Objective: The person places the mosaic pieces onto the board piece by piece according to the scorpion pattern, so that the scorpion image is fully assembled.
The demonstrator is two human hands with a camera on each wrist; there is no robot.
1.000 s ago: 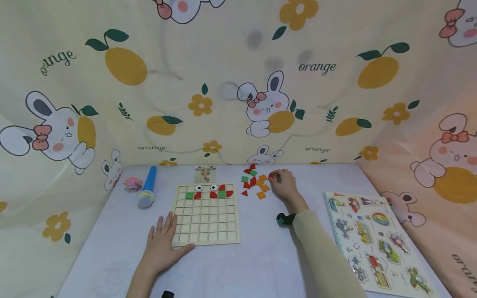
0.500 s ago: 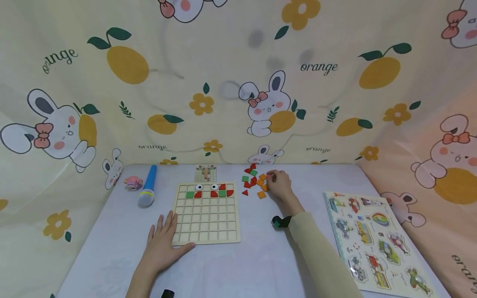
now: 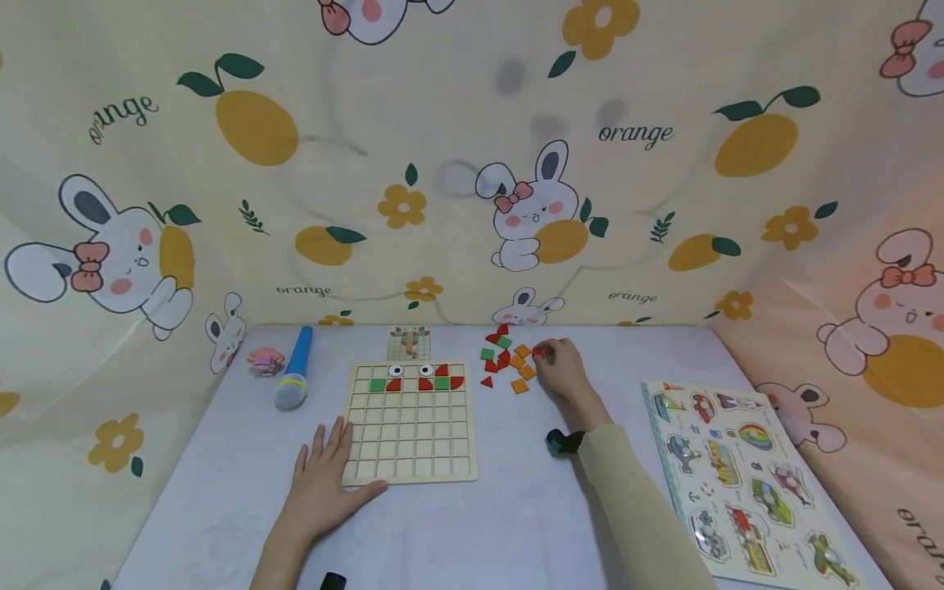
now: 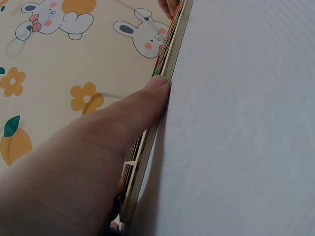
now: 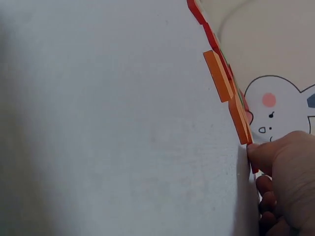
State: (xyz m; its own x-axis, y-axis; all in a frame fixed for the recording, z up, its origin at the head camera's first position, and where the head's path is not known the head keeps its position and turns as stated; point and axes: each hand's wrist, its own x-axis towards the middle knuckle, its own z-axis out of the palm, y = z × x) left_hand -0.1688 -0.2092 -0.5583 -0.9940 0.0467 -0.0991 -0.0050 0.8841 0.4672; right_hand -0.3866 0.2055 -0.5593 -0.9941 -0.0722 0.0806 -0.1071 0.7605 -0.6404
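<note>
The left hand (image 3: pixel 320 487) lies spread at the near-left corner of the grid board (image 3: pixel 410 441); the right hand (image 3: pixel 566 375) pinches a red piece (image 3: pixel 537 352) beside orange tiles (image 3: pixel 527 372).

Head view: high, set back, facing forward and down toward the far edge of the bench (image 3: pixel 531 516). Wrist views: close, low, near bench level. Shared with head: left, grid board (image 3: pixel 413 434); right, orange tiles (image 3: pixel 519 386).
</note>
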